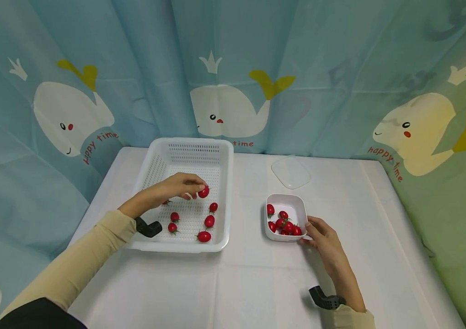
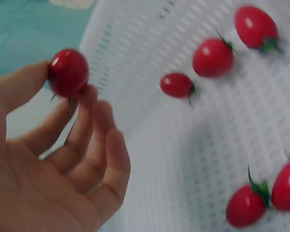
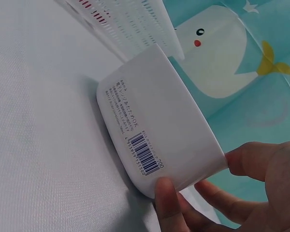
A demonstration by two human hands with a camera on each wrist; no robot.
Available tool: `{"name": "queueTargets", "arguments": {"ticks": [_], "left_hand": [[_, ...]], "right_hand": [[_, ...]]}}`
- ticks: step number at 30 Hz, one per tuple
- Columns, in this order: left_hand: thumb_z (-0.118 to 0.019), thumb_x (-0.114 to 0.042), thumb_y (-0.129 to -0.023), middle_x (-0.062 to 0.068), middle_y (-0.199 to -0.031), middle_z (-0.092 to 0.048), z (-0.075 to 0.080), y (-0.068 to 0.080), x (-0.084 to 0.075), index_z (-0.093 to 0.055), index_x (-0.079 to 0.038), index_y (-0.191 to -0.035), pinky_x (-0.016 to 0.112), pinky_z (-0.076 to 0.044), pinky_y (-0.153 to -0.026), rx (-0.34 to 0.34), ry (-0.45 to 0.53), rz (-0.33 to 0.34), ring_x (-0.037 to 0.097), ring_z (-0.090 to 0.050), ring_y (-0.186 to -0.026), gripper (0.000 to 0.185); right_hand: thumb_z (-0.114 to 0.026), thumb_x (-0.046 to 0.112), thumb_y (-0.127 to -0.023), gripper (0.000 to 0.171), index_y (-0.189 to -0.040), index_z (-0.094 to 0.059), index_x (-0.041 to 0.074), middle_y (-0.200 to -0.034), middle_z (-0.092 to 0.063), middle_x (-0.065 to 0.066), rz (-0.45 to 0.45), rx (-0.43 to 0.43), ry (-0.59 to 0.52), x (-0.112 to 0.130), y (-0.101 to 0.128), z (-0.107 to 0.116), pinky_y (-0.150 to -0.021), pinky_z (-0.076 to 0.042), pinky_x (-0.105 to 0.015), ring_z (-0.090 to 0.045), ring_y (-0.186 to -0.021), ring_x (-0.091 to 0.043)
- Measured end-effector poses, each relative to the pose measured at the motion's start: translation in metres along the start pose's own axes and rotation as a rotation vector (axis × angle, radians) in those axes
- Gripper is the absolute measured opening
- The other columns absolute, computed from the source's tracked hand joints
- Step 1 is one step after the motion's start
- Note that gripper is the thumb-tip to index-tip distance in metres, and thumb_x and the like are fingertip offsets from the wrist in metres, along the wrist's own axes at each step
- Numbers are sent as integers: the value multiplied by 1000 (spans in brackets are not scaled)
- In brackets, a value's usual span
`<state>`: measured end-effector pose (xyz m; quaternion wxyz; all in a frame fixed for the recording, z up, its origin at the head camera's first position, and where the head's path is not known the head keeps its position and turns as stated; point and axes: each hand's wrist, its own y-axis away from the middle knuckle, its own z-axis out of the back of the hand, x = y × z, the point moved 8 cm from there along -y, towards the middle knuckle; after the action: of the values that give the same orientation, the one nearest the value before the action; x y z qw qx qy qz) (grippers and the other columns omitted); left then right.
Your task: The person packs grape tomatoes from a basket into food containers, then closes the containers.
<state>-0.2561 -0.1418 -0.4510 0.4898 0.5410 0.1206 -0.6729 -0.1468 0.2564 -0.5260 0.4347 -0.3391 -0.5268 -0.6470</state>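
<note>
Over the basket (image 1: 224,192), left hand (image 1: 173,188) pinches a tomato (image 1: 203,192) — right hand (image 1: 325,237) grips the half-hidden tub (image 1: 286,201).

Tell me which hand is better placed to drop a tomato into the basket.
Left. The left hand already pinches a tomato over the basket; the right hand holds the small container.

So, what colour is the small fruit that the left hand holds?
Red; the cherry tomato shows best in the left wrist view, between the left hand's fingertips.
</note>
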Motion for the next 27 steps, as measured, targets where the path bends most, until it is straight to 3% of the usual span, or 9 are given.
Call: {"name": "queueTargets", "arguments": {"ticks": [5,12,22,27], "left_hand": [[-58,-36,-106,11,-127,-64,-2,0,-10,-62,-4,-137,55,-48,-112,-31,119,16,37,-59,-119,44],[-57,-32,-107,2,-117,-64,-11,-1,-25,-61,-3,-134,54,-47,-113,4,227,3,34,-61,-113,40],[-53,-21,-109,-5,-108,-69,-32,-5,-47,-66,-11,-126,51,-46,-111,121,392,1,24,-64,-104,24],[-52,-23,-109,-2,-111,-68,-42,-10,-59,-66,-12,-125,44,-51,-104,159,396,-2,26,-64,-105,24]], "right_hand": [[-48,26,-112,51,-154,-41,-1,-156,-45,-24,9,2,-4,1,0,0,-85,-57,-17,-62,-100,-3],[-49,25,-112,51,-154,-41,-1,-154,-46,-24,12,1,-16,2,0,0,-85,-58,-17,-61,-99,-1],[-50,27,-111,52,-155,-41,0,-155,-47,-23,-3,-10,-13,0,0,0,-84,-57,-16,-62,-99,0],[-50,29,-111,53,-155,-40,1,-156,-46,-22,-5,-6,-6,0,1,-1,-85,-57,-16,-62,-99,-1]]}}
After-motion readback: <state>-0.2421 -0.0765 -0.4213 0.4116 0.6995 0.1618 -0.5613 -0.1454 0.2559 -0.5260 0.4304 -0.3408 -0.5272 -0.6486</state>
